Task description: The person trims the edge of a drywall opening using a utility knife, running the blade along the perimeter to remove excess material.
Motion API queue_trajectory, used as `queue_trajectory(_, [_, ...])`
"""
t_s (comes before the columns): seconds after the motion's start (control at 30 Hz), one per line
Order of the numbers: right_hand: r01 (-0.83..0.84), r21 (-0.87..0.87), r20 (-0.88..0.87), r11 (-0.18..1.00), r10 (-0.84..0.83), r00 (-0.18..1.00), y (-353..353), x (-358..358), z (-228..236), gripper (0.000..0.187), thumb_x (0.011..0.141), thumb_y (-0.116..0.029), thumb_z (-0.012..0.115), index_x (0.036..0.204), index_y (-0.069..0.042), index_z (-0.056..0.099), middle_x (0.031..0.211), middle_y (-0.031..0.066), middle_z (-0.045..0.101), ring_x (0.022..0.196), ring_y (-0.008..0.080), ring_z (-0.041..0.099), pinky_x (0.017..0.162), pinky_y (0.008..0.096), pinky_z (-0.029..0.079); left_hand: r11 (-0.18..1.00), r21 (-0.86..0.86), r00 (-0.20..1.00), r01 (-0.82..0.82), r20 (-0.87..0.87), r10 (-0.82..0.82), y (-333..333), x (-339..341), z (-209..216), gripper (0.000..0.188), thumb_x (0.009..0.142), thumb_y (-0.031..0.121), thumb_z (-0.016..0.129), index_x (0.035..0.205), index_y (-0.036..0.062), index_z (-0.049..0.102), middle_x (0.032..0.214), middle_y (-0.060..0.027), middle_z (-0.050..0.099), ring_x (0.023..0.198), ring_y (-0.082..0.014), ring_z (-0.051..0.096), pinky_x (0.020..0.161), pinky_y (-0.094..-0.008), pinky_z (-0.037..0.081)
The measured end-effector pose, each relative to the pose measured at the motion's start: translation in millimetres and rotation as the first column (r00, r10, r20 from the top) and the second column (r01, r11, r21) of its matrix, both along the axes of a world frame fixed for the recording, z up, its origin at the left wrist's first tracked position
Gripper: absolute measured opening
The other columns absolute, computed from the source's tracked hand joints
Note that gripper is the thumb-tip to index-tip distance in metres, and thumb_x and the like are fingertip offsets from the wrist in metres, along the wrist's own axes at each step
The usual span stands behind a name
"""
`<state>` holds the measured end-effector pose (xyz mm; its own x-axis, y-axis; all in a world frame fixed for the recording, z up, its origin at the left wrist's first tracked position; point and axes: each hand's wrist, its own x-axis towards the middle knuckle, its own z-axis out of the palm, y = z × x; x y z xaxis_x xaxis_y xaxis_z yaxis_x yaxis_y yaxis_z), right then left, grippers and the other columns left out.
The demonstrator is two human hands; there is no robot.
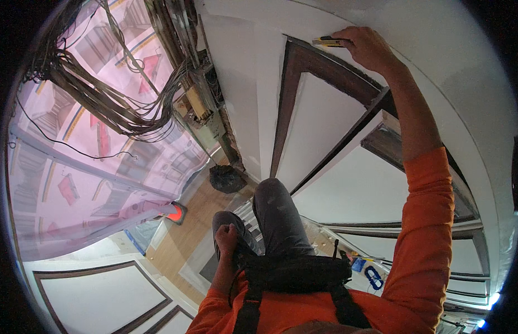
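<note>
Pink plastic sheeting fills the left of the frame, stretched over the wall and apparently hung to shield what lies behind it. Over its upper part sags a thick bundle of dark cables, running toward an opened wall cavity at upper centre, where the cladding is stripped back and the wiring is exposed. Below that, near the middle of the frame, a black bag sits on the wooden floor, close to the foot of the wall.

At lower centre the left hand rests on the raised knee of the grey trousers, its fingers curled into a loose fist and holding nothing; it looks placed there to steady the body, since the person appears to stand on steps, partly hidden. A black harness crosses the orange shirt at the lower edge.

The right arm stretches up to the top of the frame, where the right hand pinches a yellow utility knife, its fingers pressed tight about the handle. The knife's tip lies against the white wall panel just at the upper corner of the dark brown moulding, held nearly flat along that edge, likely so the blade follows the seam between frame and painted surface.
</note>
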<state>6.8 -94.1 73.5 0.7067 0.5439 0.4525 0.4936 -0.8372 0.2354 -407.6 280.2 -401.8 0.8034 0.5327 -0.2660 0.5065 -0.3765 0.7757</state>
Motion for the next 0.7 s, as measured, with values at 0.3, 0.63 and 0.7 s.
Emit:
queue_trajectory(0.3, [0.012,-0.03,-0.024,0.999,-0.013,1.0,-22,-13,5,0.025,0.102,-0.015,0.06,0.123,-0.01,0.074,0.113,0.0105,0.076,0.097,0.0248,0.072,0.092,0.041,0.058,1.0,0.029,0.998,0.012,-0.058,-0.01,3,-3,-7,0.033,0.093,0.029,0.067,0.086,-0.0034,0.071,0.075,-0.0181,0.072,0.073,-0.0289,0.072,0.074,-0.041,0.055])
queue_trajectory(0.63, [0.061,-0.063,-0.034,0.996,-0.063,0.997,-64,-46,15,0.024,0.102,-0.015,0.059,0.119,-0.013,0.075,0.115,0.0069,0.075,0.102,0.0273,0.071,0.101,0.0448,0.055,0.995,0.089,0.998,0.049,-0.051,-0.045,-3,5,6,0.034,0.092,0.03,0.069,0.086,-0.0025,0.073,0.079,-0.0186,0.074,0.079,-0.0309,0.074,0.077,-0.0433,0.055])
queue_trajectory(0.7, [0.052,-0.077,-0.029,0.996,-0.054,0.998,-73,-51,17,0.024,0.102,-0.015,0.059,0.119,-0.013,0.075,0.114,0.0074,0.076,0.102,0.0278,0.071,0.101,0.0444,0.055,0.996,0.068,0.996,0.054,-0.081,-0.049,-4,4,6,0.033,0.092,0.03,0.069,0.087,-0.0024,0.073,0.081,-0.0188,0.074,0.08,-0.031,0.074,0.077,-0.0433,0.055])
